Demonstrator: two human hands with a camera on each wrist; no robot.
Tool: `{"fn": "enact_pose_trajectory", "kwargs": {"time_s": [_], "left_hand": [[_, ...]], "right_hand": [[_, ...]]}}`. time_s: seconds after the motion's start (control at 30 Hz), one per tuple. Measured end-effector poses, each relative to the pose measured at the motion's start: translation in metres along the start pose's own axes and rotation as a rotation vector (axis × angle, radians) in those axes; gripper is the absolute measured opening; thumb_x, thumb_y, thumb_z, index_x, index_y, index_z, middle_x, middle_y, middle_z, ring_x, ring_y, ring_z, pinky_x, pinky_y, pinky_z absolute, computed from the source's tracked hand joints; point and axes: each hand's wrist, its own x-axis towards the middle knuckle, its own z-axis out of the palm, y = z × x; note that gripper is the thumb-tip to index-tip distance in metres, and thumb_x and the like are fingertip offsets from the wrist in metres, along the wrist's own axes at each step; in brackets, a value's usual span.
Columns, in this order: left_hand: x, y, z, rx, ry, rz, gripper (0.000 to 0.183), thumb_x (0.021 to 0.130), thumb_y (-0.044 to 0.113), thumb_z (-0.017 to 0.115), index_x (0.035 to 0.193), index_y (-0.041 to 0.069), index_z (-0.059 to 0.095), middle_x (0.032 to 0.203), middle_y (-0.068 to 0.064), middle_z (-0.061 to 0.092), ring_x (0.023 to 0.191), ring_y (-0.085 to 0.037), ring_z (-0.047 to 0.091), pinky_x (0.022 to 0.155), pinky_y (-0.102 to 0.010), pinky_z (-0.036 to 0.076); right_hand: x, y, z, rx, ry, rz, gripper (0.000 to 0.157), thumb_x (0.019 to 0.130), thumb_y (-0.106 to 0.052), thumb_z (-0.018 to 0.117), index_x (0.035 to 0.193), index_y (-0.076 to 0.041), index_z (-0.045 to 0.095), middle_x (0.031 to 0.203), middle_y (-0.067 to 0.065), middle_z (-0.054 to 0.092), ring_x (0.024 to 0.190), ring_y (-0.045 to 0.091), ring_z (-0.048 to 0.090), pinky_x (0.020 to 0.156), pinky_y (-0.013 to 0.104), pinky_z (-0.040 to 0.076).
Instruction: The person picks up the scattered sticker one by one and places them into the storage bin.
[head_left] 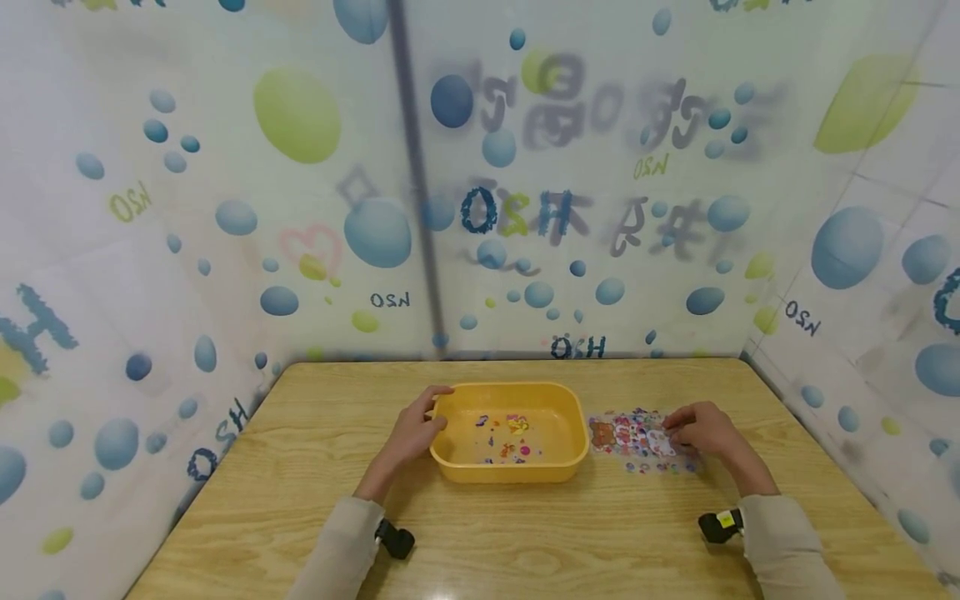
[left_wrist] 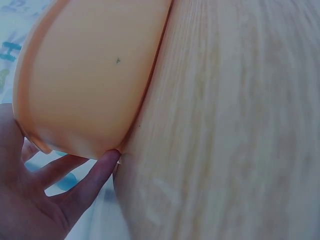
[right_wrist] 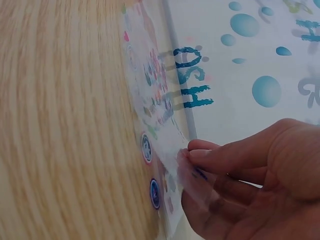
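A yellow plastic basin (head_left: 510, 473) sits on the table, with small colourful stickers (head_left: 517, 424) scattered over its floor. My left hand (head_left: 411, 429) holds the basin's left end; in the left wrist view its fingers are spread against the end wall, one fingertip low near the table. To the right of the basin lies clear sheeting of cartoon stickers (head_left: 630, 435), with a brown bear at its left. My right hand (head_left: 707, 429) pinches the sheet's right part between thumb and fingers. A lifted, bent edge of film (right_wrist: 187, 172) shows in the right wrist view.
The wood-grain table (head_left: 517, 533) carries the basin and the sheeting. Behind and at both sides hang pale curtains (head_left: 540, 275) printed with blue and green drops. A black wrist camera (head_left: 395, 539) is strapped near the left sleeve, another (head_left: 718, 527) near the right.
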Motion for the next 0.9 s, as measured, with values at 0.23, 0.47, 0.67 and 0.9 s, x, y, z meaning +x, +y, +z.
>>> {"fn": "enact_pose_trajectory", "kwargs": {"time_s": [0.23,0.47,0.67,0.9], "left_hand": [[-0.001,0.0,0.0,-0.007,-0.002,-0.01,0.049,0.096,0.007,0.057,0.142,0.021,0.057,0.141,-0.024,0.062,0.107,-0.033,0.068,0.084,-0.044,0.059],[-0.001,0.001,0.0,0.0,-0.003,-0.016,0.049,0.096,0.007,0.056,0.143,0.02,0.056,0.142,-0.022,0.061,0.11,-0.033,0.067,0.087,-0.045,0.059],[-0.002,0.002,0.0,-0.004,-0.003,-0.019,0.049,0.097,0.006,0.056,0.144,0.02,0.056,0.143,-0.023,0.06,0.115,-0.037,0.066,0.087,-0.046,0.058],[-0.002,0.002,0.0,0.001,-0.003,-0.018,0.049,0.097,0.006,0.056,0.144,0.02,0.056,0.144,-0.023,0.06,0.116,-0.037,0.066,0.09,-0.048,0.058]], "right_hand": [[-0.002,-0.003,-0.001,0.022,0.018,0.033,0.027,0.09,0.004,0.062,0.114,0.014,0.069,0.107,0.029,0.07,0.074,0.019,0.059,0.064,0.033,0.054],[-0.005,-0.008,-0.003,0.046,0.05,0.021,0.027,0.092,0.005,0.06,0.115,0.016,0.067,0.107,0.031,0.069,0.074,0.018,0.063,0.065,0.032,0.057],[-0.009,-0.015,-0.008,0.085,0.055,0.006,0.029,0.091,0.008,0.059,0.117,0.018,0.066,0.108,0.034,0.069,0.075,0.022,0.069,0.066,0.034,0.059],[-0.01,-0.016,-0.012,0.102,0.061,-0.008,0.03,0.092,0.006,0.06,0.119,0.018,0.065,0.111,0.036,0.067,0.077,0.023,0.071,0.066,0.034,0.06]]}}
